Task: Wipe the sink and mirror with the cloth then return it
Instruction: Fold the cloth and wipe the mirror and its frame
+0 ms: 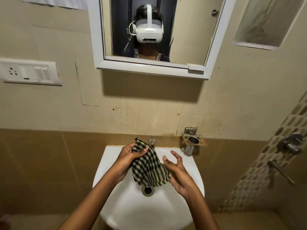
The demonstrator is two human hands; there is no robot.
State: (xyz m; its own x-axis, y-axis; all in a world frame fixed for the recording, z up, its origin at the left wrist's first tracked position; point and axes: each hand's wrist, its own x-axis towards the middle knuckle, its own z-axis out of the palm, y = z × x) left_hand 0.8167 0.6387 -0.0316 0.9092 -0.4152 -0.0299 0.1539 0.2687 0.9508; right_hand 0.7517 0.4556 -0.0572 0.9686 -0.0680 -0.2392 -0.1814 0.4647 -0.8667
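A black-and-white checked cloth (148,168) hangs over the white sink (191,165), its lower edge near the drain (147,190). My left hand (127,157) grips the cloth's upper part, just left of the tap (152,140). My right hand (177,173) is to the right of the cloth, fingers spread, its palm against the cloth's lower right edge. The white-framed mirror (191,30) hangs on the wall above the sink and reflects a person wearing a headset.
A switch and socket plate (29,73) is on the wall at left. A metal holder (192,139) is fixed right of the tap. Shower valves (289,144) and a lever (280,170) are on the right wall, with a wall niche (264,22) above.
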